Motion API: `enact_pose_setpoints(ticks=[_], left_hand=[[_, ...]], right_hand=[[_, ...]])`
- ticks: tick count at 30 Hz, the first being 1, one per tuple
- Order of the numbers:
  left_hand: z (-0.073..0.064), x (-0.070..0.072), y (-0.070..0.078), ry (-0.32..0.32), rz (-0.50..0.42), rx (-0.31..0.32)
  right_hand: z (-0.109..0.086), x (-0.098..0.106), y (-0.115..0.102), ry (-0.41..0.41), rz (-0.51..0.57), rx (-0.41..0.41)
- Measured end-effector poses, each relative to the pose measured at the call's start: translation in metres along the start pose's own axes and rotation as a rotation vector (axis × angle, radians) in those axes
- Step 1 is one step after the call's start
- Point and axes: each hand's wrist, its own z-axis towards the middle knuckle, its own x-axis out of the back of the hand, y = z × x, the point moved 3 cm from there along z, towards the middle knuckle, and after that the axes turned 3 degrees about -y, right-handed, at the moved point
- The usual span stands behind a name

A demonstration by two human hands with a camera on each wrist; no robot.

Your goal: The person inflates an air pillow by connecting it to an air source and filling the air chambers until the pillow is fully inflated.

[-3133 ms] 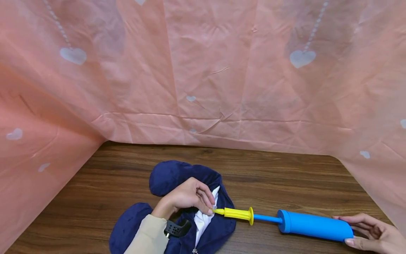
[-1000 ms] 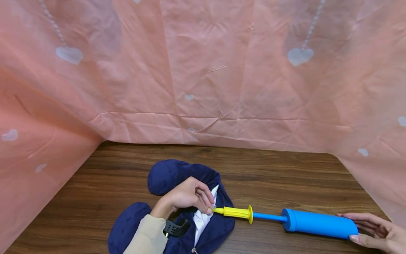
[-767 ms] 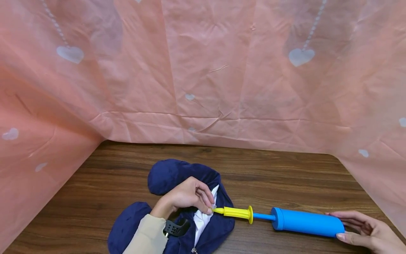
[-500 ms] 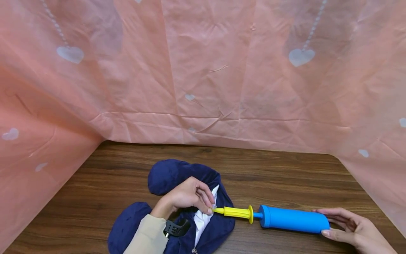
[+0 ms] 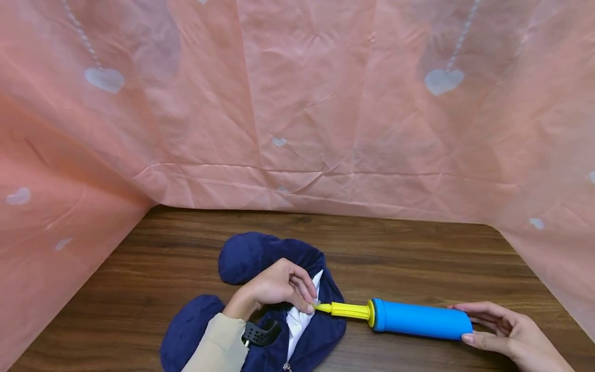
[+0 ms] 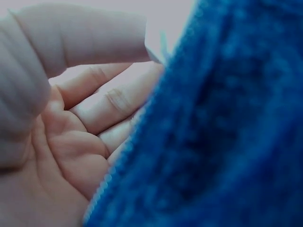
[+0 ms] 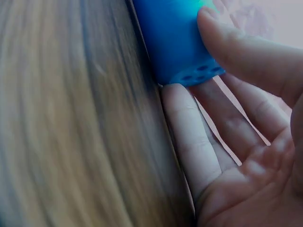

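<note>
A navy plush U-shaped pillow (image 5: 251, 258) lies on the table with its zipped opening spread, baring a white inner bladder (image 5: 297, 325). At that opening my left hand (image 5: 281, 284) pinches a small clear valve where the yellow nozzle (image 5: 350, 310) of a hand pump meets it; the fingertips partly cover the joint. The pump's blue barrel (image 5: 420, 319) butts against the yellow flange, with the rod hidden inside. My right hand (image 5: 504, 330) grips the barrel's far end between thumb and fingers. In the right wrist view, holes show in the barrel's end (image 7: 201, 73).
Dark wood-grain tabletop (image 5: 395, 258) extends around the pillow and pump. Pink cloth with white hearts (image 5: 307, 155) hangs as a wall behind and at both sides. A zipper pull (image 5: 286, 367) sits at the opening's near end.
My right hand first drew the barrel slightly right, lengthening the exposed blue rod, then pushed it left until it met the yellow flange. My left hand and the pillow stayed nearly in place.
</note>
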Motion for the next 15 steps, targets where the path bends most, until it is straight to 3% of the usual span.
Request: enact_pose_setpoints(ticks=[4,8,11,15], left_hand=[[0.0,-0.001,0.0,0.003,-0.006,-0.003],[0.001,-0.001,-0.001,0.005,-0.004,-0.006],[0.001,-0.001,-0.001,0.01,0.0,-0.009],[0.0,-0.001,-0.002,0.009,0.0,-0.009]], right_hand=[[0.0,0.018,0.008,-0.007,-0.049,-0.054],[-0.002,0.035,0.028,0.051,0.011,-0.036],[-0.004,0.048,0.05,0.078,0.043,0.094],[-0.005,0.064,0.078,0.067,0.096,0.357]])
